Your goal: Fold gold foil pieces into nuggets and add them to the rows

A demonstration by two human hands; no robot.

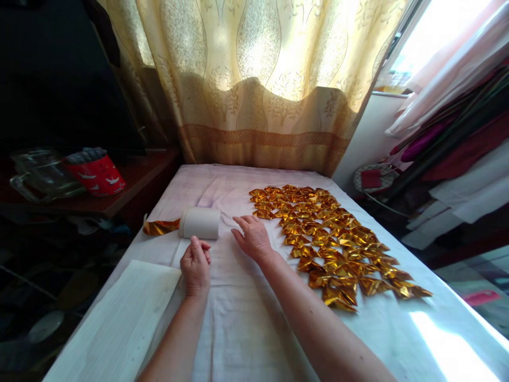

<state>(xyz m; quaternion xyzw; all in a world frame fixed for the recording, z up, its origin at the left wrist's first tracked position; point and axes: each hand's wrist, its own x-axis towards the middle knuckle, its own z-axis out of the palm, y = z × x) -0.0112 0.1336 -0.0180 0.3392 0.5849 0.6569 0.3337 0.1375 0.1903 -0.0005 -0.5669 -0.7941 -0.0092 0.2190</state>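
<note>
My left hand (195, 269) is closed, thumb pressed against curled fingers, just in front of a white cylinder (201, 223) lying on its side. Anything inside those fingers is hidden from me. A strip of shiny gold foil (161, 227) sticks out from the cylinder's left end. To the right, my right hand (253, 237) hovers low over the cloth, fingers stretched out and thumb apart, with nothing visible in it. Beyond it, several folded gold foil pieces (314, 220), pinched in the middle like bows, lie in close rows on the right half of the surface.
A white sheet (119, 313) lies front left on the cloth-covered surface (246, 329). At the left, a dark cabinet top (135, 178) holds a glass jug (45, 175) and a red container (97, 175). A patterned curtain (258, 106) hangs behind; clothes (469, 148) hang at right.
</note>
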